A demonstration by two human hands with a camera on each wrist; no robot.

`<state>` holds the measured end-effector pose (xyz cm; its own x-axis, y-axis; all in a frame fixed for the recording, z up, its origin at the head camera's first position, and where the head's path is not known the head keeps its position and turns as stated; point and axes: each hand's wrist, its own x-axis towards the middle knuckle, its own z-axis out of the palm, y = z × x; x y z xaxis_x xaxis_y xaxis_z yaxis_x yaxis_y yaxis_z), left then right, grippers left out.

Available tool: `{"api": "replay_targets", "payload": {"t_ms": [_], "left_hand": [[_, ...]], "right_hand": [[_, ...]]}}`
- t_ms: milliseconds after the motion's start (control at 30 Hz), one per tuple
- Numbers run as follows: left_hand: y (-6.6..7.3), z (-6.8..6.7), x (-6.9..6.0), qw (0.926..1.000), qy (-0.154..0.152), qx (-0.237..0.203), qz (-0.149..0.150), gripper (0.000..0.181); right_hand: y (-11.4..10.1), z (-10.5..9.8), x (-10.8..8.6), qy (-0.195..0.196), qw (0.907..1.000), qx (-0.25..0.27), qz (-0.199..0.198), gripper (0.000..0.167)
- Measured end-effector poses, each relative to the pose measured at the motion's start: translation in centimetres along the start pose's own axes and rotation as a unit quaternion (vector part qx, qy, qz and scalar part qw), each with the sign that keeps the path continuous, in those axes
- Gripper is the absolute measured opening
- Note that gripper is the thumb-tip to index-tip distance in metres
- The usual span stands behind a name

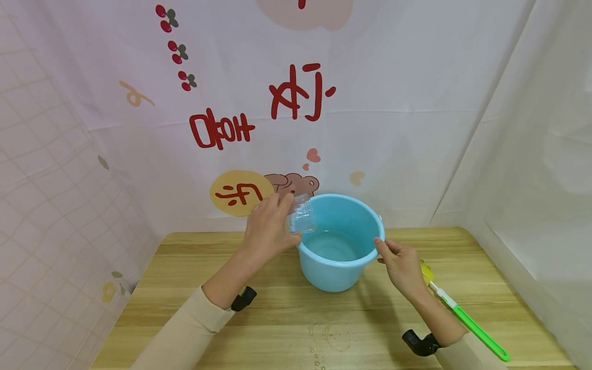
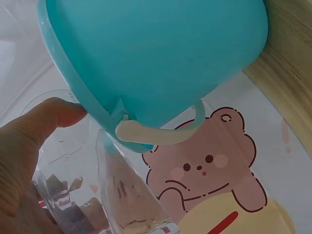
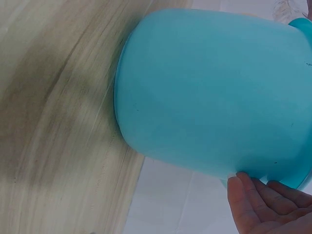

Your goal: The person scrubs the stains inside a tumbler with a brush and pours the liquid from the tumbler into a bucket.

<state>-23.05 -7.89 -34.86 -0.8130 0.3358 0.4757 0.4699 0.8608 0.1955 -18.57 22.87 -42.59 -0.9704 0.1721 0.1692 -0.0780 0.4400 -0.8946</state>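
While the left hand (image 1: 270,221) grips a clear cup (image 1: 302,215) tilted at the blue bucket's (image 1: 335,275) left rim, the right hand (image 1: 400,264) pinches the opposite rim.
Head view, from my remote seat: green-handled tool (image 1: 462,313) right of bucket; I'd flag spillage if the cup slips or the right hand tugs the bucket. Left wrist: I get the pale handle (image 2: 153,135) beside the cup, hidden in head view. Right wrist: fingers (image 3: 265,195) below the bucket's rim; left grip, can't tell there.
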Motion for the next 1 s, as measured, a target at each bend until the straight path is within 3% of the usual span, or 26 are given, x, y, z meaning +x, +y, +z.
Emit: {"api": "replay_targets", "payload": {"t_ms": [400,1000], "left_hand": [[0.27,-0.13,0.28,1.0000,-0.001,0.000,-0.001,0.068],[0.56,-0.41,0.57,0.9998,-0.021,0.007,0.001,0.082]], "right_hand": [[0.11,0.11,0.06,0.000,0.9999,-0.009,-0.011,0.045],[-0.04,0.04,0.04,-0.002,1.0000,-0.005,-0.003,0.045]]}}
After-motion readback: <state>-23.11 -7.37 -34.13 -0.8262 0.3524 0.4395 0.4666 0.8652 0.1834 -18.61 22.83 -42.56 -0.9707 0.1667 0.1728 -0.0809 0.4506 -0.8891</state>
